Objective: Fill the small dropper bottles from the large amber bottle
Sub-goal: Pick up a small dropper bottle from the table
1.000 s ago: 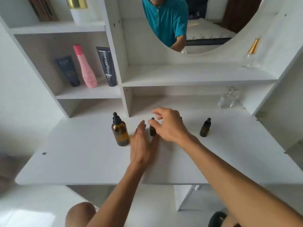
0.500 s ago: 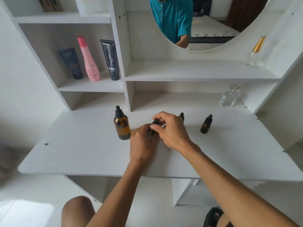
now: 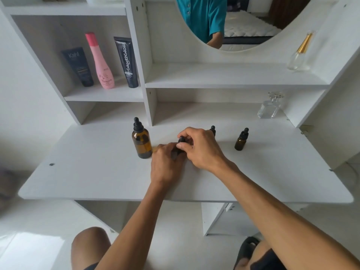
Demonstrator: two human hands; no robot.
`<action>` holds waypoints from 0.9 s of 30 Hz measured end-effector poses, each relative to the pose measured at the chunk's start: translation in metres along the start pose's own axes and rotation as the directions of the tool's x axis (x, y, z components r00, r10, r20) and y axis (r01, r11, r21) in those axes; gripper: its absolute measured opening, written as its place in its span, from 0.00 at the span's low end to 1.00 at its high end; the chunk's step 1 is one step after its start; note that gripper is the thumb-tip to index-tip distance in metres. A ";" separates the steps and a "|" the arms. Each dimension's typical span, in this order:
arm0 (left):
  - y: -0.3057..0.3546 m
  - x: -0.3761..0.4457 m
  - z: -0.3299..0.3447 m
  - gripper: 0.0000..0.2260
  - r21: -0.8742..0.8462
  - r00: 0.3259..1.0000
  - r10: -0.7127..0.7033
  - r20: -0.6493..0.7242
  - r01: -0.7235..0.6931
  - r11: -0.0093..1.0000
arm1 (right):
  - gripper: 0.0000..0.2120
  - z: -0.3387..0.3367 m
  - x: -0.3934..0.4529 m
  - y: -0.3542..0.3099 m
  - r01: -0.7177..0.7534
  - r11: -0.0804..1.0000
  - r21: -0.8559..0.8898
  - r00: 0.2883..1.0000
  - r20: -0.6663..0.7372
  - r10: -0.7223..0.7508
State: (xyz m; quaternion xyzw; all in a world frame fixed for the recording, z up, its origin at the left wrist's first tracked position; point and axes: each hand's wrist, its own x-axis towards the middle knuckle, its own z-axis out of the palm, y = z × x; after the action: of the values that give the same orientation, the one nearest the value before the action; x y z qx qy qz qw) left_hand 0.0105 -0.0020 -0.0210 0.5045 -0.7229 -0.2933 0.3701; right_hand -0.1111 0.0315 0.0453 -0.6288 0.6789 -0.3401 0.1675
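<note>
Head view showed a small dropper bottle (image 3: 180, 146) held between two hands near the middle of the white table (image 3: 87, 172). Its body was wrapped by the left hand (image 3: 167, 166), and its black cap was pinched by the fingers of the right hand (image 3: 200, 148). It looked as if the cap was being twisted off, so the job was judged to be just starting.

The large amber bottle (image 3: 142, 142) stood upright just beside the left hand, with its own dropper cap on. That bottle could be bumped and knocked over by the left knuckles, because it was so close. The small bottle could also be tipped if the cap was pulled too hard, since it was tiny and light.

A second small bottle (image 3: 213, 129) was mostly hidden behind the right hand and could be hit when the hand was lifted. A third small bottle (image 3: 241, 140) stood well apart to the right.

On the shelf (image 3: 105, 94) a dark tube (image 3: 78, 67), a pink bottle (image 3: 101, 63) and a black tube (image 3: 126, 62) were seen. Two clear glass bottles (image 3: 269, 108) were kept far right, out of the way.
</note>
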 end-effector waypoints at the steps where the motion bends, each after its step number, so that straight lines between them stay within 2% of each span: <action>1: -0.001 0.000 0.000 0.04 0.001 1.000 0.004 0.000 -0.004 1.000 | 0.09 -0.002 0.001 0.000 0.002 1.000 -0.013 1.000 0.027 -0.001; 4: 0.000 0.000 0.000 0.07 0.016 1.000 0.025 0.000 -0.025 1.000 | 0.11 -0.008 0.002 -0.002 0.013 0.999 -0.041 0.996 0.091 -0.009; 10: 0.000 0.000 -0.001 0.11 0.021 1.000 0.025 -0.008 -0.024 0.999 | 0.06 -0.015 0.006 -0.004 0.031 0.995 -0.097 0.993 0.117 -0.019; 12: 0.003 -0.001 -0.002 0.13 0.027 0.999 0.036 -0.010 -0.035 0.999 | 0.09 -0.017 0.007 -0.006 0.053 0.990 -0.133 0.987 0.160 -0.031; 15: 0.005 -0.002 -0.003 0.11 0.026 0.999 0.041 -0.012 -0.040 0.999 | 0.12 -0.018 0.007 -0.009 0.080 0.983 -0.165 0.982 0.182 -0.050; 20: 0.005 -0.002 -0.003 0.10 0.005 1.000 0.021 -0.007 -0.021 1.000 | 0.10 -0.019 0.011 -0.013 0.047 0.982 -0.182 0.979 0.205 -0.008; 23: 0.005 -0.002 -0.004 0.09 -0.002 1.000 0.022 0.001 -0.022 1.000 | 0.14 -0.023 0.011 -0.015 0.069 0.981 -0.182 0.966 0.257 -0.020; 25: 0.003 -0.002 -0.004 0.05 0.022 1.000 0.024 0.011 -0.024 0.999 | 0.16 -0.024 0.011 -0.016 0.074 0.977 -0.198 0.966 0.258 -0.021; 27: 0.003 -0.002 -0.004 0.07 0.030 1.000 0.025 0.001 -0.025 0.999 | 0.16 -0.023 0.013 -0.016 0.076 0.968 -0.237 0.969 0.249 -0.015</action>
State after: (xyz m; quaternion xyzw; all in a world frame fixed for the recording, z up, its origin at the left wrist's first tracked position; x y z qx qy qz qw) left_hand 0.0127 0.0003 -0.0166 0.5006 -0.7337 -0.2779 0.3659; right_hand -0.1165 0.0252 0.0749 -0.6973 0.6751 -0.1773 0.1631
